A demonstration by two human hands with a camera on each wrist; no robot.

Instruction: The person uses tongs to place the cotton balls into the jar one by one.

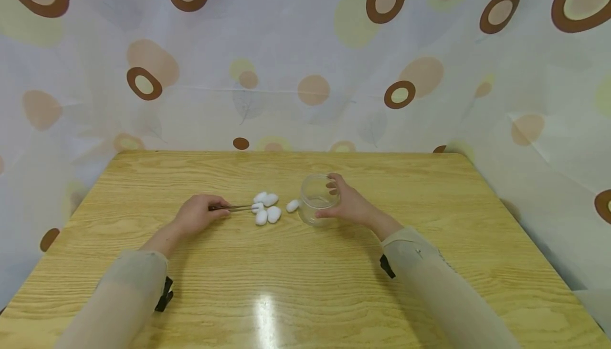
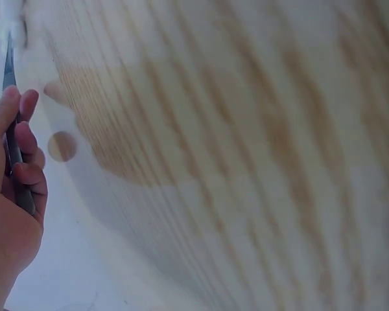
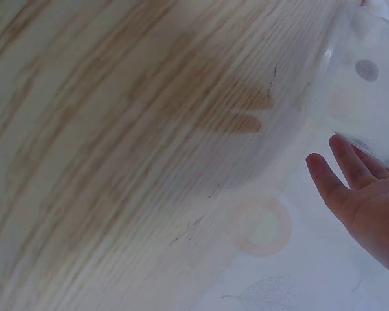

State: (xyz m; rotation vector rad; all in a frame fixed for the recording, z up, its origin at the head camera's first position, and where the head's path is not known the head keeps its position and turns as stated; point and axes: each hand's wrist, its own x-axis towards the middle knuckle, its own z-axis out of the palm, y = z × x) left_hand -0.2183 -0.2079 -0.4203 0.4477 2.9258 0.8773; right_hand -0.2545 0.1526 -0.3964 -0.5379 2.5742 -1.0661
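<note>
My left hand [image 1: 200,214] holds a pair of metal tweezers [image 1: 235,208] between thumb and fingers. The tweezer tips point right and reach a white cotton ball [image 1: 258,207] in a small cluster. In the left wrist view, the fingers [image 2: 27,139] curl along the tweezers' dark shanks. To the right stands a clear jar [image 1: 312,200], with its mouth up. My right hand [image 1: 350,206] grips it from the right side, thumb in front and fingers behind. In the right wrist view, some fingers [image 3: 327,181] stretch out beside the jar's wall.
Several more cotton balls [image 1: 273,214] lie around the tweezer tips, and a single cotton ball [image 1: 293,206] sits close beside the jar's left side. The wooden table [image 1: 286,285] runs back to a patterned cloth [image 1: 310,46] hung behind it.
</note>
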